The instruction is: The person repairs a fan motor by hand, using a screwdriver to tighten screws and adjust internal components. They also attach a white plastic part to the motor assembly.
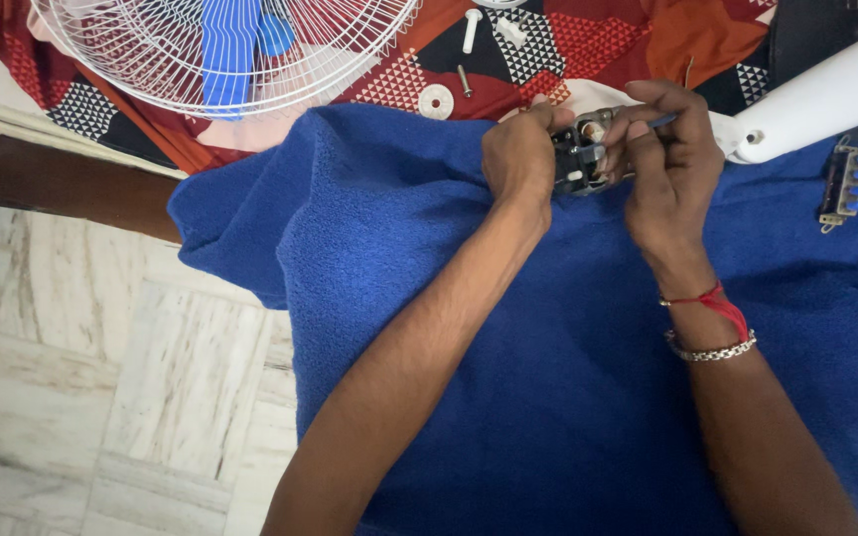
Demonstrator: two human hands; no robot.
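Pale marble floor (81,397) lies at the left, and a blue towel (548,397) covers my lap in front of a patterned red cloth (588,50). At far left rests the white fan guard (220,45) with its blue blade. My left hand (520,154) is clenched around the small dark motor part (578,159); I should keep it steady. My right hand (672,164) pinches a thin blue-handled tool (663,120) against it, best worked gently. Far right lies a blue-buttoned switch block (851,184).
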